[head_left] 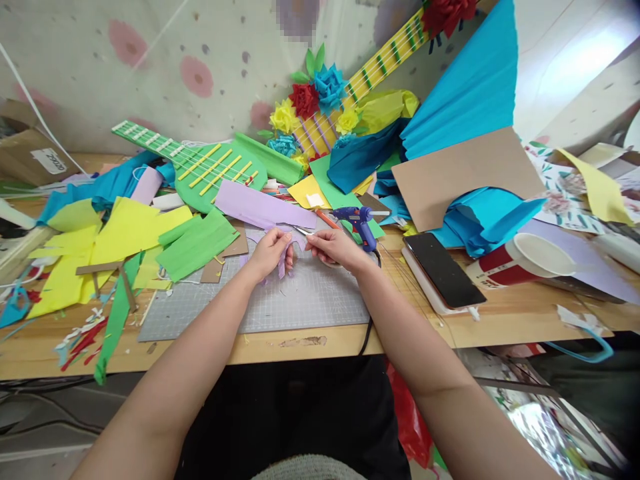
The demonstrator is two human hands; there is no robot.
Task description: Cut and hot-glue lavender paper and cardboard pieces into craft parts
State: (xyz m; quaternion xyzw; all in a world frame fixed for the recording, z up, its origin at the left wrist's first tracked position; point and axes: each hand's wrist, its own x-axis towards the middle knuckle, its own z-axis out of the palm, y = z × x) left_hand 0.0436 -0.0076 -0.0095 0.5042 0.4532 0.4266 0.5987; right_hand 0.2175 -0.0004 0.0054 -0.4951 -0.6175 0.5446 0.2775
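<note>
Above the grey cutting mat (pixel 325 300), my left hand (pixel 273 252) is closed on a thin, curling piece of purple paper (pixel 283 265). Facing it from the right, my right hand (pixel 335 248) grips a pair of scissors (pixel 302 231), whose slim metal blades point left toward the paper. The scissors' handles are mostly hidden by my fingers. Just beyond both hands lies a longer purple paper strip (pixel 273 204). A blue glue gun (pixel 357 223) rests beside my right hand, with an orange stick-like thing (pixel 327 219) near its tip.
A green paper guitar (pixel 215 177) and a yellow one with paper flowers (pixel 385 60) stand behind. Yellow sheets (pixel 120 233) and green paper (pixel 197 243) lie left. To the right are a phone (pixel 444 270), a paper cup (pixel 520 260), cardboard (pixel 465 173) and blue crepe paper (pixel 485 217).
</note>
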